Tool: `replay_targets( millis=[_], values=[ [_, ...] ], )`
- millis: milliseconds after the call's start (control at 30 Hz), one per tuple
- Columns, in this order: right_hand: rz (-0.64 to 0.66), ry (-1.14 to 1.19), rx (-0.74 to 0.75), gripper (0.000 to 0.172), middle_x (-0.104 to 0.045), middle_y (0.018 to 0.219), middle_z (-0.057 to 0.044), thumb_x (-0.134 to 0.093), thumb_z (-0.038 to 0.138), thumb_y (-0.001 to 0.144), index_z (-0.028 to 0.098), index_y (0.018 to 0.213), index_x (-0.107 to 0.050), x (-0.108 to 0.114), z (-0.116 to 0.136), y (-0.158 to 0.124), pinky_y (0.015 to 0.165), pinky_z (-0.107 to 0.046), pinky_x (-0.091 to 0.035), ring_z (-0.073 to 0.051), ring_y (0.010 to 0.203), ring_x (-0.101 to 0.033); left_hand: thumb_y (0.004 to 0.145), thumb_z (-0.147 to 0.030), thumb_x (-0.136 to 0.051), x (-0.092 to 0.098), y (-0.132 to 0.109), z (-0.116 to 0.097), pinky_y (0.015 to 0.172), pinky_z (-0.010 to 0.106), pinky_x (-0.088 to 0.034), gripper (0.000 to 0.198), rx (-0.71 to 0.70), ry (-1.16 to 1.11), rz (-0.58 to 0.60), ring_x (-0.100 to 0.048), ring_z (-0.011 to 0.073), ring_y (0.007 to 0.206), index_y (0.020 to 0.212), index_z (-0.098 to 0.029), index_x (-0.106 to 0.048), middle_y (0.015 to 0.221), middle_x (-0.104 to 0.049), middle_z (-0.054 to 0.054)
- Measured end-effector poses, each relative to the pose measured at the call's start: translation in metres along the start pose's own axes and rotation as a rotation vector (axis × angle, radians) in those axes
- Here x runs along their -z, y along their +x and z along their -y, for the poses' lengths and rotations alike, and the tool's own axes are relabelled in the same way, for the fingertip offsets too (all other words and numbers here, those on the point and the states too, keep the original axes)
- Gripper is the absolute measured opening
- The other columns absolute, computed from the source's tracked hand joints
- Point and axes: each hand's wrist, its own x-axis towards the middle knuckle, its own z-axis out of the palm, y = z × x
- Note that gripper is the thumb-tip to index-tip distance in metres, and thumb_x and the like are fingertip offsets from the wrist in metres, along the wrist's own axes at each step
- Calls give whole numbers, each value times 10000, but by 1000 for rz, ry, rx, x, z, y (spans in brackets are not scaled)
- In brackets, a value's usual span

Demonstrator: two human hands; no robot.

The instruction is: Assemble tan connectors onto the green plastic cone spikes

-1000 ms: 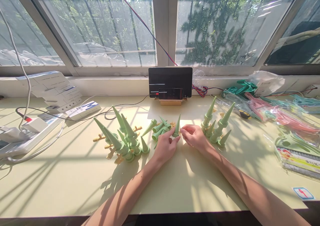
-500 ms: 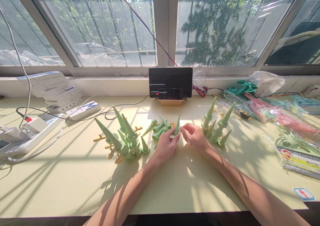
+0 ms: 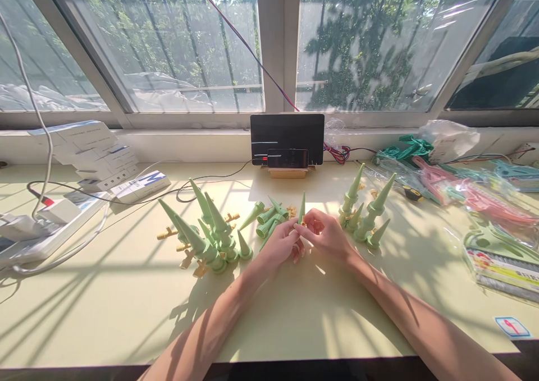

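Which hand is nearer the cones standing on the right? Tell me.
Right. The right hand sits just left of those cones; the left hand is farther left, beyond it, both pinching a single cone.

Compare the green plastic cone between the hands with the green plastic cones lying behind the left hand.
Pose: the held green plastic cone stands tip-up; the lying green plastic cones rest on their sides. Support: the held cone is pinched at its base by the left hand and right hand; the lying cones sit on the pale table, in no hand. Both share colour and tapered shape.
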Motion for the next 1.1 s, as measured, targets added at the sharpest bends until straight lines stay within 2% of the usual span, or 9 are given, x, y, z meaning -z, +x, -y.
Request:
replay_targets(
  millis=[500,633,900,1100],
  values=[
    [-4,-19,11,294,-432,606,57,-648,423,863,215,736,-483,0,1,0,504,-252,-324,-107,537,-399,934,-499,-545,-1,0,2,456,206,-391,397,-6,6,-13,-511,101,489,1124,-171,-664,573,-533,-19],
    [-9,-8,11,260,-440,604,57,-638,414,871,216,770,-505,0,0,1,511,-253,-340,-111,538,-415,918,-460,-566,-2,0,1,457,219,-388,362,-10,72,-99,-489,103,461,1117,-179,-679,547,-533,-20],
    [-19,-63,18,207,-517,626,33,-616,400,880,208,817,-572,0,0,1,538,-268,-392,-128,548,-480,903,-395,-564,-2,-1,-1,446,249,-359,327,-115,271,-250,-458,119,433,1124,-189,-688,534,-511,-30],
    [-40,-23,8,234,-603,672,-15,-550,398,928,205,819,-627,-1,-4,2,576,-292,-434,-164,596,-553,888,-425,-585,-4,-1,1,518,273,-374,388,-188,456,-406,-482,123,525,1173,-174,-665,774,-623,29]
  ],
)
